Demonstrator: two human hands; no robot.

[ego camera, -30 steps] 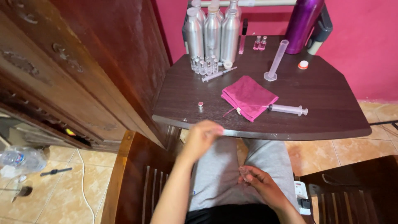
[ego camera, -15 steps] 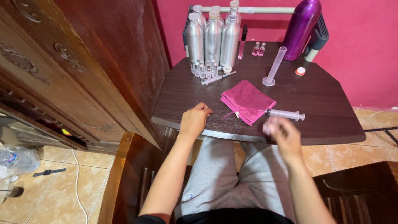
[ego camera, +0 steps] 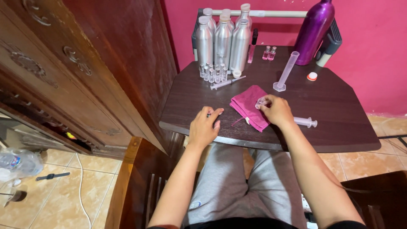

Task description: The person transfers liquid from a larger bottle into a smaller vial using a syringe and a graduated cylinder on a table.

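Observation:
My left hand (ego camera: 204,127) rests on the dark wooden table (ego camera: 343,114), its fingers closed around a small dark-capped vial (ego camera: 208,114). My right hand (ego camera: 276,110) lies over the folded pink cloth (ego camera: 248,105) and pinches a small clear object (ego camera: 259,102) at its upper edge. A clear syringe (ego camera: 306,122) lies just right of my right hand, its near end hidden under the hand.
At the table's back stand several tall silver bottles (ego camera: 222,40), a cluster of small vials (ego camera: 213,74), a second syringe (ego camera: 227,82), an upright clear measuring cylinder (ego camera: 286,71), a purple bottle (ego camera: 313,32) and a red-and-white cap (ego camera: 312,76). A carved wooden cabinet (ego camera: 85,68) rises on the left.
Both hands came up from my lap onto the table. The left settled on the small vial; the right moved left onto the pink cloth and took up a small clear object.

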